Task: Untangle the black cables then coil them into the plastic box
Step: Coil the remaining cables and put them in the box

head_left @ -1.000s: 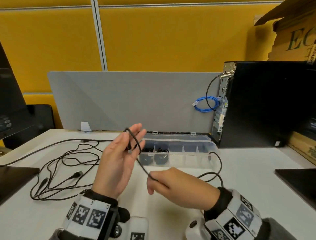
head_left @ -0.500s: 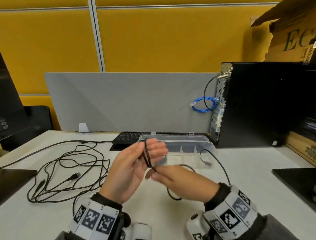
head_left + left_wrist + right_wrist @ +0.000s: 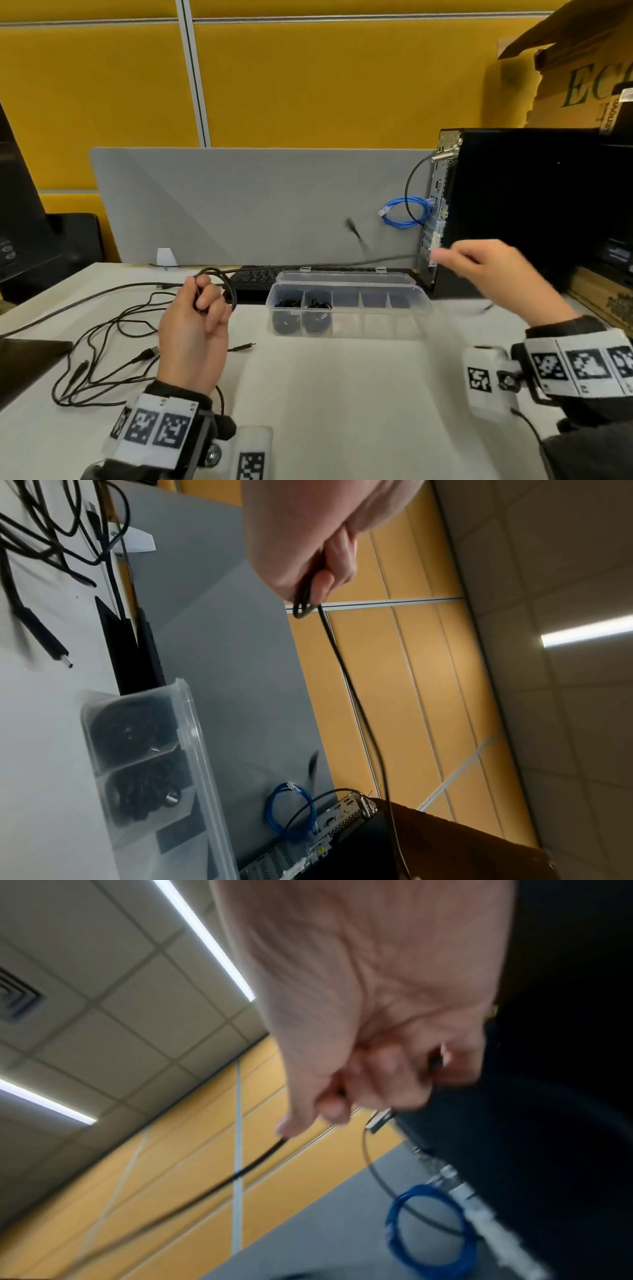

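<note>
We saw the left hand (image 3: pixel 195 329) raised above the bench (image 3: pixel 342 394), its grip clamped on a small coil of the black cable (image 3: pixel 219 284), fingers curled round the loops. From that coil one strand ran taut across to the right hand (image 3: pixel 486 270), whose grip pinched it between thumb and fingertip in front of the black computer tower (image 3: pixel 520 205); the free plug end (image 3: pixel 351 226) hung blurred in the air before the grey divider (image 3: pixel 257 205). The plastic box (image 3: pixel 347 308) stood open on the bench between the hands, with coiled cables in its two left compartments. A loose tangle of cables (image 3: pixel 102 329) lay on the bench to the left of the left hand. A keyboard (image 3: pixel 253 277) lay just behind the box.
</note>
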